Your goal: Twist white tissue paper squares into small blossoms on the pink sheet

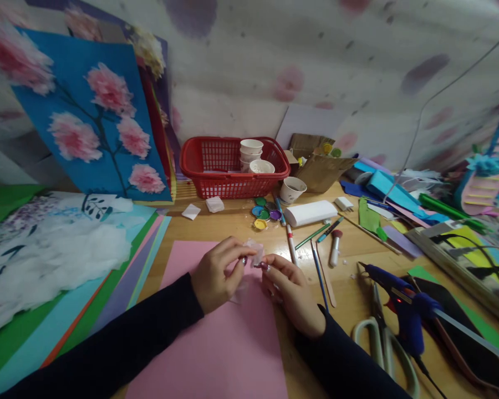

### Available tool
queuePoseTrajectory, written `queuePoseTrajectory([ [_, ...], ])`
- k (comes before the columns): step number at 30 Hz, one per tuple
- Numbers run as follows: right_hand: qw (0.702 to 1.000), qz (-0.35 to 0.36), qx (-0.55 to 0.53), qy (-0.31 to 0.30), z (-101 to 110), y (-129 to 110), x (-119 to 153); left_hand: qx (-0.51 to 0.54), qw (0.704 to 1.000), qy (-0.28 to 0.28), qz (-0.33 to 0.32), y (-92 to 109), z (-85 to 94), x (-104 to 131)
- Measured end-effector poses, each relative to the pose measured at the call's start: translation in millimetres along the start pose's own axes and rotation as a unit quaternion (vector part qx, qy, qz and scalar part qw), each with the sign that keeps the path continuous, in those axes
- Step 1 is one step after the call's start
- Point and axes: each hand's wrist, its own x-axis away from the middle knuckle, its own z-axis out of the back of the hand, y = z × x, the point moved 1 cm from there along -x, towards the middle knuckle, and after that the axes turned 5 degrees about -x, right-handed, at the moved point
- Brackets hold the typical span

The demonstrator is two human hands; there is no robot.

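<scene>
Between my two hands is a small piece of thin, whitish-pink tissue paper (255, 252), crumpled and partly see-through. My left hand (222, 271) pinches its left side between thumb and fingers. From the right, my right hand (289, 285) pinches its lower edge, the fingers curled. Both hands are held over a pink sheet of paper (216, 354) on the wooden table. Another thin, pale scrap (240, 293) shows just under the hands; whether it joins the held piece I cannot tell.
Behind stands a red basket (235, 185) with paper cups. White tissue squares (215, 204) and paint pots (260, 224) lie before it. At right are brushes, scissors (382, 332) and a blue glue gun (403, 305). A blue flower picture (108, 127) leans at left above coloured sheets.
</scene>
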Motion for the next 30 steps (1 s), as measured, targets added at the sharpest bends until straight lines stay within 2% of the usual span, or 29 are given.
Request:
queuePoseTrajectory([
  [8, 0.999, 0.009, 0.029, 0.019, 1.2, 0.8, -0.3, 0.004, 1.000, 0.004, -0.011, -2.8, -2.2, -1.6],
  [15, 0.995, 0.028, 0.086, 0.049, 1.5, -0.7, 0.2, -0.005, 1.000, 0.017, 0.011, -3.6, -2.9, -3.1],
  [23, 0.992, 0.035, 0.112, 0.053, -0.7, -2.3, 1.6, -0.012, 0.999, 0.026, -0.022, -0.6, -1.7, -4.0],
  [30, 0.989, 0.047, 0.126, 0.055, -0.2, -2.1, 2.0, -0.005, 1.000, 0.026, -0.005, 0.2, -0.7, -4.7],
])
